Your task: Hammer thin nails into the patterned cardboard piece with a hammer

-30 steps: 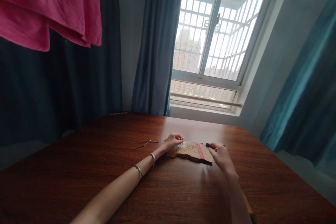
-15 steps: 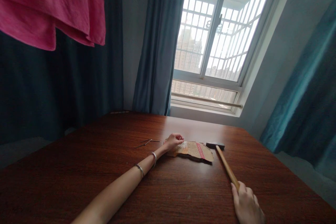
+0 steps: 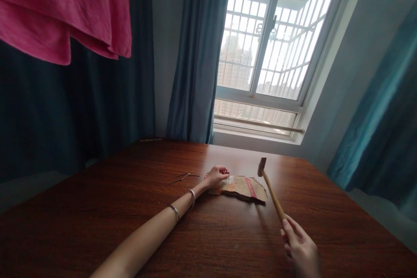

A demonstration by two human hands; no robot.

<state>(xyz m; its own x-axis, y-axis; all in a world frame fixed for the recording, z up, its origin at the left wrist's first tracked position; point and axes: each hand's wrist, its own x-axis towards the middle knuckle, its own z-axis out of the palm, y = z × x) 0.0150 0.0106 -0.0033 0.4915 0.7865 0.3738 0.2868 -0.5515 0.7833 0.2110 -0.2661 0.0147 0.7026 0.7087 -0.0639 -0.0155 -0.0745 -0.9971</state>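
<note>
A torn piece of cardboard (image 3: 241, 186), dotted with small dark marks and crossed by a reddish stripe, lies on the wooden table (image 3: 208, 239). My left hand (image 3: 218, 176) rests at its left part, fingers pinched together over the surface; whatever they hold is too small to make out. My right hand (image 3: 301, 243) grips the lower end of a hammer's wooden handle. The hammer (image 3: 273, 195) is tilted up, its head raised above the table just right of the cardboard. Several thin dark metal rods (image 3: 185, 177) lie to the left of my left hand.
A pink cloth (image 3: 68, 13) hangs at the upper left. Behind the table's far edge are a barred window (image 3: 260, 52) and blue curtains (image 3: 192, 61), with another curtain (image 3: 374, 117) at the right.
My right hand has lifted the hammer off the table, its head now tipped upright and slightly to the left. The left hand stays in place on the cardboard.
</note>
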